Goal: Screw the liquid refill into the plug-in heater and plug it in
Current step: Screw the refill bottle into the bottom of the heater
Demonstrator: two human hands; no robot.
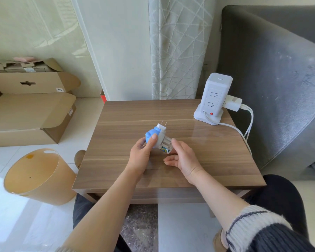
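Observation:
Above the middle of the wooden table (216,160) I hold the blue and white plug-in heater (154,134); its two metal prongs point up and away. My left hand (141,155) grips the heater's blue body, thumb on top. A clear liquid refill bottle (165,143) with a coloured label sticks out of the heater toward the right. My right hand (182,158) touches the bottle with thumb and fingertips. A white tower power strip (214,99) stands at the table's far right corner, with free sockets facing me.
A white adapter (233,102) with cables is plugged into the strip's right side. A grey sofa (280,88) borders the table on the right. On the floor at left stand an orange bin (36,177) and open cardboard boxes (31,110).

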